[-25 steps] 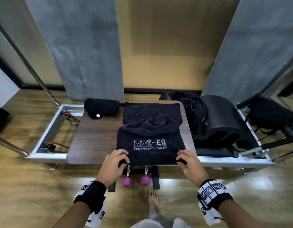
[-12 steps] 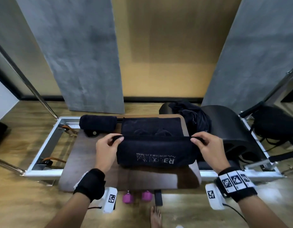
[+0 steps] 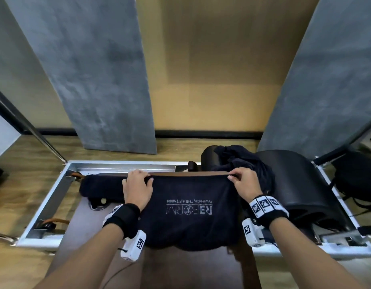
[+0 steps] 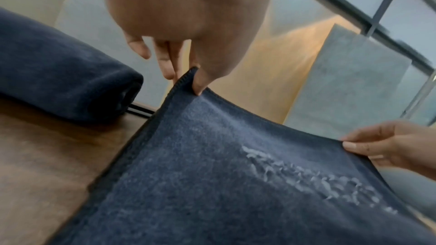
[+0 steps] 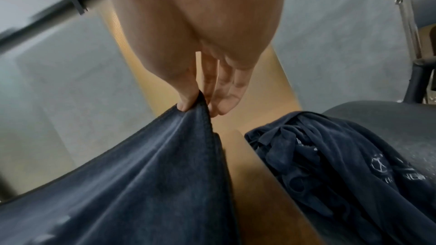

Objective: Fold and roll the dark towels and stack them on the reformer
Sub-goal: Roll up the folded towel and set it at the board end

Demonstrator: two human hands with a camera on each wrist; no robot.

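A dark towel [image 3: 190, 213] with a pale logo lies folded over on the wooden board [image 3: 84, 224] of the reformer. My left hand [image 3: 138, 182] pinches its far left corner [image 4: 188, 79] between thumb and fingers. My right hand [image 3: 240, 180] pinches the far right corner [image 5: 195, 103] the same way. Both corners are at the board's far edge. A rolled dark towel [image 3: 101, 188] lies just left of my left hand; in the left wrist view the rolled towel [image 4: 59, 79] sits on the board.
A heap of loose dark towels [image 3: 243, 163] lies on the black curved barrel [image 3: 301, 188] to the right. The silver reformer frame [image 3: 44, 205] surrounds the board, with leather straps [image 3: 53, 222] at left. A black bag [image 3: 357, 180] sits far right. Grey wall panels stand behind.
Both hands carried the towel's near edge from the board's front up and over to the far edge, folding the towel in half. The camera view moved forward.
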